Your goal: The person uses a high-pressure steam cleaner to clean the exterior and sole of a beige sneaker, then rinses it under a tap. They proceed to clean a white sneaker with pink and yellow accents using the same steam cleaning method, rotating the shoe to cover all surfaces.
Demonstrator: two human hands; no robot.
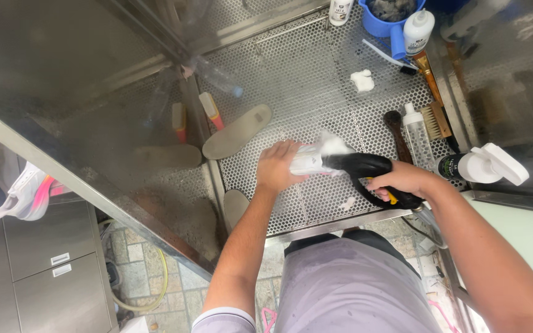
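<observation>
Here the left hand [277, 165] wraps a white shoe [308, 161] — light, wet, probably slippery, best gripped mid-body; the right hand [402, 180] squeezes a black spray gun [365, 166] by its handle.

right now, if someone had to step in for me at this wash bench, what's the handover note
Left hand: grip closed on a white shoe, held over the perforated metal bench.
Right hand: grip closed on the black spray gun, nozzle against the shoe, white mist at the tip.
Nearby: one grey insole lies flat to the left, another insole at the front edge. Wooden brushes, a clear bottle and a white trigger sprayer sit to the right; blue tub at the back.
Done: insoles are out.
Left: the shoe is still being sprayed; how clean it is cannot be judged.
</observation>
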